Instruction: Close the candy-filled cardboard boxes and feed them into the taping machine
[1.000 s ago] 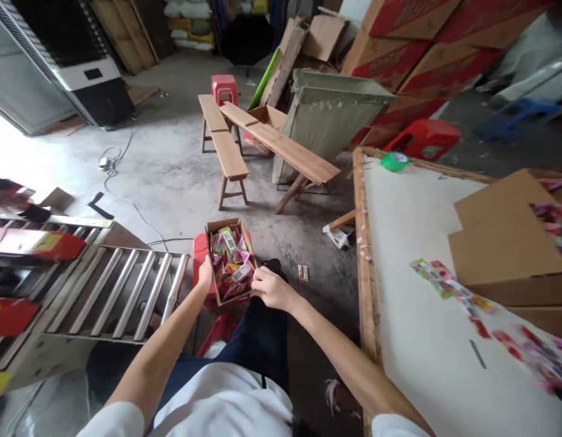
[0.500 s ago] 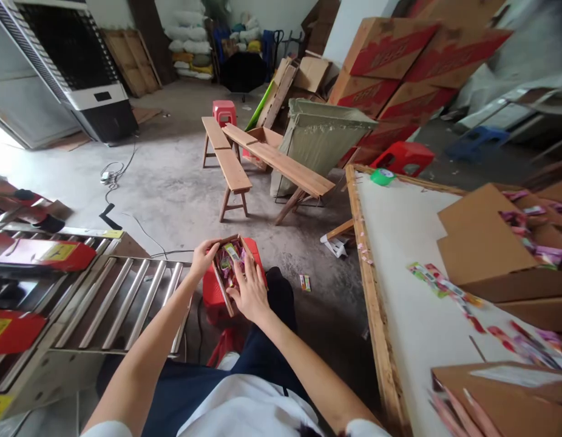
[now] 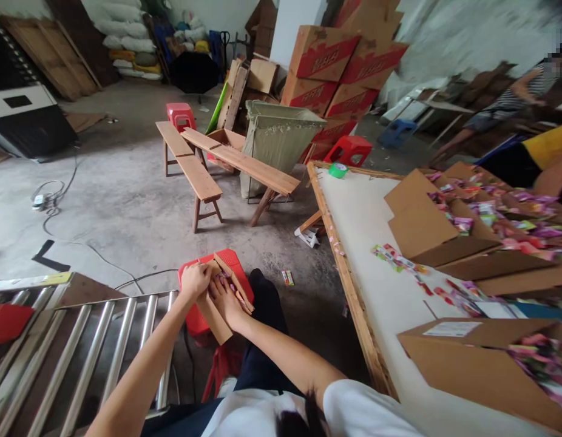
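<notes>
A small cardboard box [image 3: 216, 323] rests on a red plastic stool [image 3: 232, 260] in front of my knees. Its long near flap or side stands out towards me. My left hand [image 3: 196, 280] is closed over the box's left edge. Inside the box, my right hand [image 3: 226, 300] lies with fingers stretched over the small wrapped packets [image 3: 238, 295]. Only a strip of pink and purple wrappers shows beside the fingers; the other packets are hidden under the hand.
A roller conveyor [image 3: 119, 349] runs along my left. On my right, a wood-edged table [image 3: 354, 243] bears open cartons [image 3: 476, 358] of packets, loose packets and green tape [image 3: 338, 170]. One packet [image 3: 287, 277] lies on the floor. Benches [image 3: 199, 176] stand ahead; people are at far right.
My view has swung right. The right hand has gone deeper into the box and now covers most packets. My left hand has closed over the box edge, and a cardboard flap shows on the near side.
</notes>
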`<state>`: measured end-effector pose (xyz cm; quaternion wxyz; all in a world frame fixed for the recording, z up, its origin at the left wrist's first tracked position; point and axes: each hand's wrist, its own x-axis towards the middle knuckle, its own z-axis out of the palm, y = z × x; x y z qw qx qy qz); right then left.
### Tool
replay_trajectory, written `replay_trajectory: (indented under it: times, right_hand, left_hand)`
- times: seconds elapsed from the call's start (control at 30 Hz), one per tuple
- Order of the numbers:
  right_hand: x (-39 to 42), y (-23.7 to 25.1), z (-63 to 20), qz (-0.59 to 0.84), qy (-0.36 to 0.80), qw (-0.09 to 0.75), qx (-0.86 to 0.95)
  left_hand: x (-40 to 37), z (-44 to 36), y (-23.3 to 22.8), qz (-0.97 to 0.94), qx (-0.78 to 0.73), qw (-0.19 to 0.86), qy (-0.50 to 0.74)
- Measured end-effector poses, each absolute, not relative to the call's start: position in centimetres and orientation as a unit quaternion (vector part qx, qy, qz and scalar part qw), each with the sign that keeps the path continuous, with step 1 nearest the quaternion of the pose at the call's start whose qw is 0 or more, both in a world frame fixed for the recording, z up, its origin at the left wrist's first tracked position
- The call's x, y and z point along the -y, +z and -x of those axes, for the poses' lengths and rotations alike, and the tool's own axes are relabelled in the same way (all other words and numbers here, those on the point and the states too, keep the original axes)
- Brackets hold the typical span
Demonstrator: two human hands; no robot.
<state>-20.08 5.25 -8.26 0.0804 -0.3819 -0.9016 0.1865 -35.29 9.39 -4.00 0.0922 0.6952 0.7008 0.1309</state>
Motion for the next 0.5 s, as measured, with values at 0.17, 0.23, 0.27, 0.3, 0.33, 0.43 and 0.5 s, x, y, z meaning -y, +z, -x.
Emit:
replay_trajectory:
  times: [0.17,0.23,0.27,0.3,0.33,0.43,0.5]
  right_hand:
    - [-6.7,-7.1,17.8,0.322,0.301,0.134,0.887]
    - [-6.1,-6.2,17.8,0.345,0.338,0.185,0.856]
    - [-5.7,-5.5,17.9,0.367,0.345,0.210,0.838]
    - [-5.4,-4.5,18.1,0.379,0.345,0.231,0.827]
    - [-5.2,-3.3,18.2,0.380,0.337,0.252,0.824]
    - [-5.5,1.0,17.9,0.372,0.267,0.313,0.832]
    - [-5.6,2.8,17.5,0.463,0.222,0.308,0.801]
  left_hand:
    - [-9.5,33.6,-5.2,-0.621,-0.761,-0.027,0.184]
    - [-9.4,33.9,-5.5,-0.641,-0.756,-0.018,0.129]
    - [-9.4,34.1,-5.6,-0.651,-0.753,-0.015,0.094]
    - [-9.4,34.3,-5.6,-0.657,-0.751,-0.012,0.064]
    - [-9.4,34.4,-5.6,-0.661,-0.749,-0.011,0.039]
    - [-9.6,34.1,-5.3,-0.670,-0.742,0.000,0.006]
    - [-9.7,33.7,-4.9,-0.660,-0.751,0.011,0.010]
